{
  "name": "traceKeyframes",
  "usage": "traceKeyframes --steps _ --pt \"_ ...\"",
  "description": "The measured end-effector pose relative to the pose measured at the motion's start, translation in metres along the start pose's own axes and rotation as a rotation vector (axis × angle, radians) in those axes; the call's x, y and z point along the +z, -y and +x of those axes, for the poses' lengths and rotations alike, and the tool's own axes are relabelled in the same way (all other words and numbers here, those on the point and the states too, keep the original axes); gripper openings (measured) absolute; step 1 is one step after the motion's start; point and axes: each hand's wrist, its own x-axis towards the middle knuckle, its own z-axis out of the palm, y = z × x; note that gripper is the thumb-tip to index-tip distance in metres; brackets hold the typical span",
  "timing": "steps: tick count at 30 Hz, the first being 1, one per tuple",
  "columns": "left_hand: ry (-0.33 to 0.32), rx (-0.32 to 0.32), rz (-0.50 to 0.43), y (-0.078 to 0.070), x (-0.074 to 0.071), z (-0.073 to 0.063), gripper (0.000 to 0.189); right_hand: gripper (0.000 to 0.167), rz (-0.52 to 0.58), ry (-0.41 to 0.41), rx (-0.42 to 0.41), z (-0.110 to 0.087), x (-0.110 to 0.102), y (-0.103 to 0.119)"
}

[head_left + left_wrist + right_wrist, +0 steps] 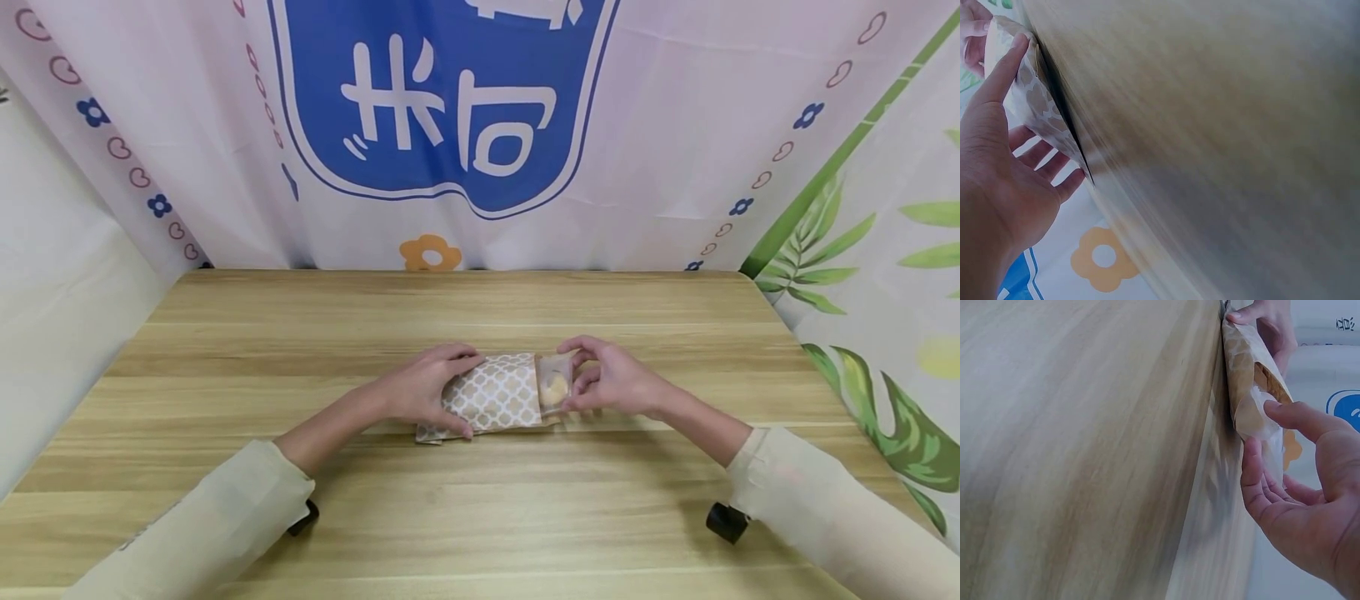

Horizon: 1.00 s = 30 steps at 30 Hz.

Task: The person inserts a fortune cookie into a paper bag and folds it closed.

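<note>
A paper bag (497,392) with a white lattice pattern lies on the wooden table, its mouth to the right. From that mouth sticks out a clear plastic packet (556,385) with something round and pale yellow inside, like a biscuit. The left hand (426,388) grips the bag's closed end, thumb along the near edge and fingers on the far side. At the packet's outer end, the right hand (617,380) holds it between thumb and fingers. In the right wrist view the packet (1259,415) shows at the brown inside of the bag's mouth. The rest of the packet is hidden in the bag.
The wooden table (480,508) reaches back to a printed curtain (652,125) with a blue sign. A leaf-patterned cloth (870,333) hangs at the right, a pale cloth (67,275) at the left. Black wrist mounts (726,523) show below the sleeves.
</note>
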Motion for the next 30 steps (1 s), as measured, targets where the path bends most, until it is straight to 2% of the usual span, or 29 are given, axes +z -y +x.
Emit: traceKeyframes --steps 5,15,30 --pt "0.007 -0.011 -0.014 0.000 0.000 0.000 0.107 0.073 -0.033 -0.004 -0.010 0.003 0.001 0.001" --pt "0.001 -0.013 -0.020 0.000 0.001 0.001 0.108 0.072 0.098 -0.009 0.012 0.008 0.007 0.000" --pt "-0.025 0.005 -0.037 0.000 0.000 0.000 0.108 0.068 0.132 -0.042 -0.028 0.012 0.015 0.001"
